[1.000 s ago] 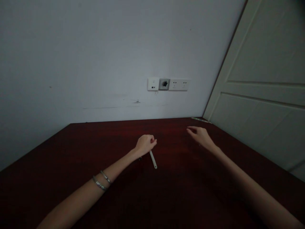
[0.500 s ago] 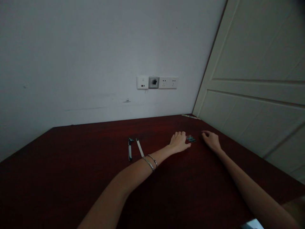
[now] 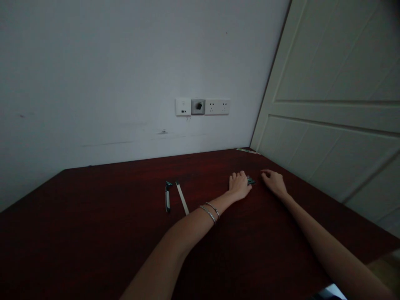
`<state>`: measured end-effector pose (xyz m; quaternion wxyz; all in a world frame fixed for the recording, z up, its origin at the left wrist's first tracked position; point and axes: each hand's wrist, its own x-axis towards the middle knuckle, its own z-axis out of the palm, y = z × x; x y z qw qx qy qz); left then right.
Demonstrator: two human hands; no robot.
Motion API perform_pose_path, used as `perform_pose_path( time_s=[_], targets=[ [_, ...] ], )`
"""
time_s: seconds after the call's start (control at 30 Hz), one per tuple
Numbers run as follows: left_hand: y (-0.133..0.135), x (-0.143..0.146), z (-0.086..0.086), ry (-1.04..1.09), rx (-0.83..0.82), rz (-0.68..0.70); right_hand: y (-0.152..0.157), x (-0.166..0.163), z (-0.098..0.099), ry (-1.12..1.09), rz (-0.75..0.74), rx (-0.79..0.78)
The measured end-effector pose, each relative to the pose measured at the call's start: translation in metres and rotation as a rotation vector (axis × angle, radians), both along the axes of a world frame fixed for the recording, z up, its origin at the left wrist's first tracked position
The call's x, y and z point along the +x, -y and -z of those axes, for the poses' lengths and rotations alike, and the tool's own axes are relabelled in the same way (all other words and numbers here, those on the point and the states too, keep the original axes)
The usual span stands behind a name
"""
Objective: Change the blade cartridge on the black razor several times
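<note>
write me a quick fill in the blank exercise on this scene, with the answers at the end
1. The person's left forearm wears a total of ____ silver bracelets.
2. In the picture, the razor lies to the ____ of the slim white stick.
3. The small dark item shows between the left hand and the ____.
4. The wall sockets sit ____ the level of the table.

Missing words: two; left; right hand; above.
</note>
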<state>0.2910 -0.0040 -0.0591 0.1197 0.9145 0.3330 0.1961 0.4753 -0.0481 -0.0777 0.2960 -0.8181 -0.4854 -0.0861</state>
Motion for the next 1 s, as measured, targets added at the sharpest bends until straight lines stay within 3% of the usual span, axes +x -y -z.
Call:
perform_pose_path(
  time_s=[0.17, 0.3, 0.5, 0.77, 0.87, 1.0],
  targets=[
    [-0.005, -0.002, 0.002, 0.015, -0.004, 0.028, 0.0, 0.0, -0.001, -0.003, 0.005, -0.016],
    [-0.013, -0.02, -0.009, 0.022, 0.065, 0.039, 0.0, 0.0, -0.001, -0.017, 0.006, -0.029],
    [-0.03, -0.097, -0.031, 0.001, 0.208, 0.049, -0.001, 0.0, 0.0, -0.001, 0.019, -0.072],
    [-0.054, -0.214, -0.041, -0.06, 0.217, 0.01, -0.002, -0.011, -0.007, 0.023, 0.058, -0.258],
    [-0.05, -0.239, -0.04, -0.059, 0.208, 0.005, -0.002, -0.012, -0.007, 0.046, 0.053, -0.278],
    [-0.04, -0.251, -0.036, -0.098, 0.151, -0.009, -0.003, -0.01, -0.004, 0.073, 0.031, -0.296]
  ],
)
